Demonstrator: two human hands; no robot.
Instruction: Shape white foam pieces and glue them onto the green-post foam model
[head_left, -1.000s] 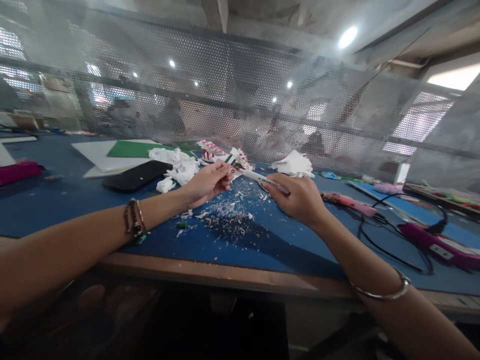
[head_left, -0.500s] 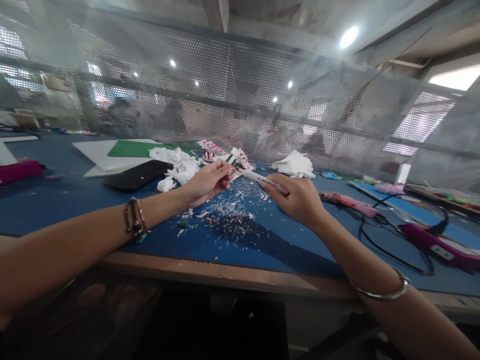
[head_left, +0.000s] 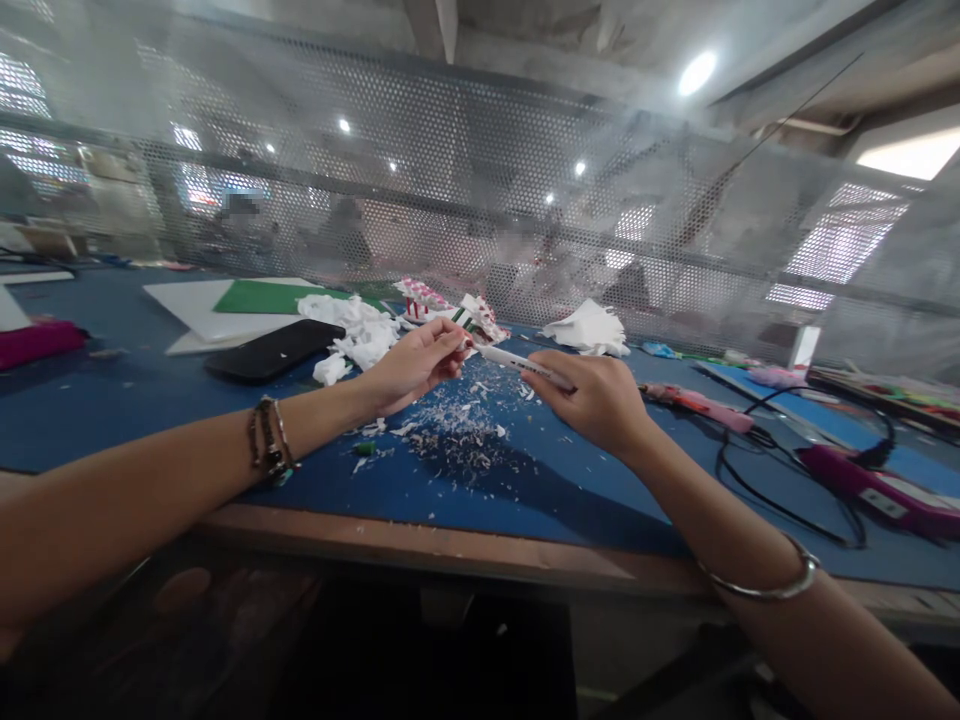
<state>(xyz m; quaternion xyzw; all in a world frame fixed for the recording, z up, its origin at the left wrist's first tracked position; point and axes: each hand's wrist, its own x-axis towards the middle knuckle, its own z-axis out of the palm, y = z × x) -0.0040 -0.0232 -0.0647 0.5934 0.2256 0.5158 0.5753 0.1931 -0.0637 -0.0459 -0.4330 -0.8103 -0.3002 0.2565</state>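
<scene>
My left hand [head_left: 420,365] is closed in a pinch over the table, on something small that the fingers mostly hide. Just beyond its fingertips shows a white and green piece [head_left: 466,318]; I cannot tell whether it is held or lies behind. My right hand [head_left: 589,395] grips a slim white pen-shaped tool [head_left: 529,366] with dark print along its barrel. The tool's tip points left and meets the fingertips of my left hand. Below both hands, many pale shavings [head_left: 472,440] are scattered on the blue tabletop [head_left: 300,490], with a small green bit [head_left: 365,449] among them.
Crumpled white tissue [head_left: 360,335], a black phone-like slab [head_left: 276,351] and green and white sheets [head_left: 255,297] lie left. White folded paper [head_left: 589,328] stands behind. A pink-handled tool [head_left: 701,405] and a corded purple power strip [head_left: 885,490] lie right. Perforated mesh [head_left: 450,180] closes the back.
The white tool in my right hand has tilted slightly, its tip a little lower by my left fingertips. My left hand has barely moved.
</scene>
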